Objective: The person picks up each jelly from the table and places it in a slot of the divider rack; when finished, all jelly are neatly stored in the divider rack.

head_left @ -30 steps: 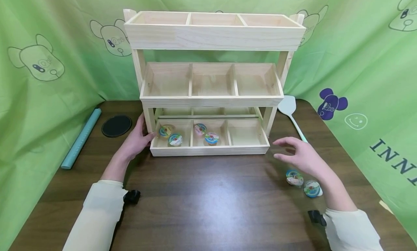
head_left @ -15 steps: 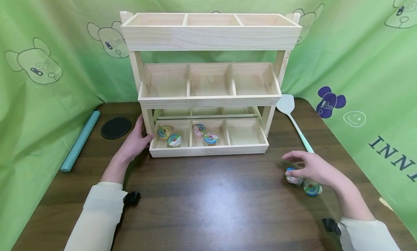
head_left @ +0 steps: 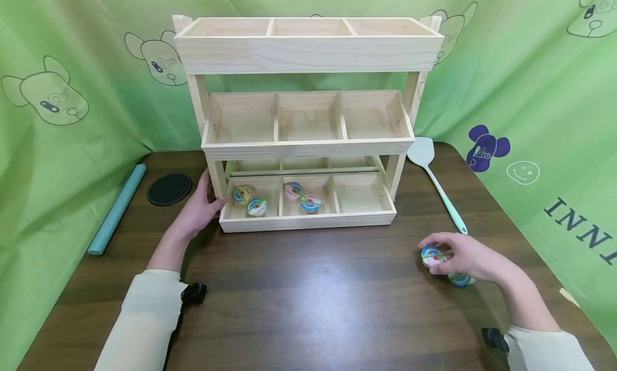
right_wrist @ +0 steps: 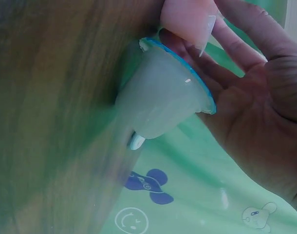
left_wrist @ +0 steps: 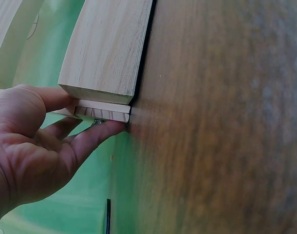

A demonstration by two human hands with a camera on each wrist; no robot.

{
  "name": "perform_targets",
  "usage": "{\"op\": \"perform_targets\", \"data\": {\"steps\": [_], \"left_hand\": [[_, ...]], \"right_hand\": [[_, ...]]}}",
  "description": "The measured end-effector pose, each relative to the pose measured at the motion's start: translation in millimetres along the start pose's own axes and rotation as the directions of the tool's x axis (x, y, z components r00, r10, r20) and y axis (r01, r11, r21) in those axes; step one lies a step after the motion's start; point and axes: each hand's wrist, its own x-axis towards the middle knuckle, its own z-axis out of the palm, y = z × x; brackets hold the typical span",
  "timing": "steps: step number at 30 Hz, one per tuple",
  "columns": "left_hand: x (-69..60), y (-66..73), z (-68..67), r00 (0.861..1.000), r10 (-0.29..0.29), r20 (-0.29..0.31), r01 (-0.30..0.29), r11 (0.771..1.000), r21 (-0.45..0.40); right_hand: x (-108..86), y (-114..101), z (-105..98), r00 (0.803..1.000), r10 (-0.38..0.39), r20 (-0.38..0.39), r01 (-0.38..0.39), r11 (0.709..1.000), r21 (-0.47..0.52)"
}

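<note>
My left hand (head_left: 195, 213) grips the lower left upright of the wooden three-tier shelf (head_left: 308, 56); in the left wrist view, thumb and fingers lie on either side of the wood (left_wrist: 102, 113). Over at the right, my right hand (head_left: 469, 258) holds a pink jelly cup (head_left: 433, 256) between thumb and fingers, at the tabletop. A whitish jelly cup (right_wrist: 163, 92) with a blue-rimmed lid sits just beside it, partly hidden under the hand in the head view. In the bottom tier, two jelly cups (head_left: 256, 207) occupy the left compartment and two more (head_left: 310, 203) the middle one.
A white-headed spatula (head_left: 442, 191) with a mint handle lies right of the shelf. Left of it are a black round disc (head_left: 170, 189) and a light-blue rod (head_left: 117, 209). Green printed cloth (head_left: 62, 162) hangs around the table (head_left: 289, 296).
My right hand has moved from beside the shelf's lower right corner toward me, down to the loose jelly cups, and its fingers have closed around the pink one. The left hand stays put.
</note>
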Motion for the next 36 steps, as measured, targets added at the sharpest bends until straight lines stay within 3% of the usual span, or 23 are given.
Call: {"op": "perform_targets", "data": {"steps": [3,8,16,23,36], "left_hand": [[-0.1,0.1,0.4,1.0,0.002,0.0,-0.002,1.0,0.0],[-0.4,0.8,0.8,1.0,0.002,-0.005,-0.002,1.0,0.015],[-0.8,0.3,0.6,1.0,-0.001,-0.008,0.001,1.0,0.015],[0.6,0.5,0.6,1.0,0.002,-0.009,-0.002,1.0,0.006],[-0.3,0.8,0.7,1.0,-0.006,-0.011,0.006,1.0,0.008]], "right_hand": [[1.9,-0.3,0.7,1.0,0.014,-0.008,-0.014,1.0,-0.026],[4.7,-3.2,0.0,0.998,0.058,-0.03,-0.058,0.998,0.014],[13.4,-8.1,-0.1,0.986,0.01,-0.168,-0.024,0.996,-0.081],[21.5,-17.8,-5.1,0.965,0.052,-0.258,-0.069,0.996,-0.059],[48.8,-39.5,-0.9,0.941,-0.031,-0.338,0.028,1.0,-0.015]]}}
